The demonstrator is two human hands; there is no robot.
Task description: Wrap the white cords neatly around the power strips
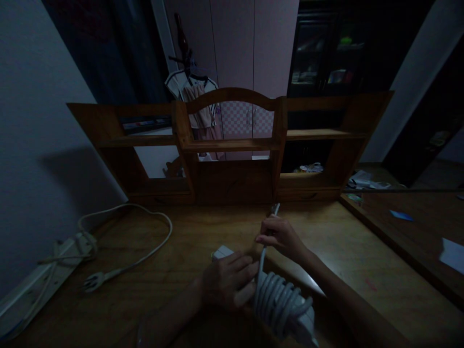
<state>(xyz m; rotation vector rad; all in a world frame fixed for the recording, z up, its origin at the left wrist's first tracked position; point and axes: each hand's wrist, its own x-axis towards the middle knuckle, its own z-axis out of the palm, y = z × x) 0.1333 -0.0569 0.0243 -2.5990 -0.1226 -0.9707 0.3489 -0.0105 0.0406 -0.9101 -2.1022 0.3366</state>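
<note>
A white power strip [306, 316] lies on the desk in front of me, its grey-white cord [279, 299] wound round it in several turns. My left hand [232, 280] is closed over the strip's far part, and the strip's white end [223, 252] shows beyond the fingers. Above and to the right, my right hand [277, 237] grips the loose length of cord, which runs taut from the coils up into the fist. A short piece of the cord's end sticks out past the fingers; the plug there is dim and hard to make out.
Another white power strip [47, 275] sits at the left wall, its cord looping over the desk to a plug [94, 281]. A wooden shelf unit [232, 181] stands along the desk's back edge. At right, a lower brown surface [416, 232] holds a blue card [401, 215] and white paper [453, 255].
</note>
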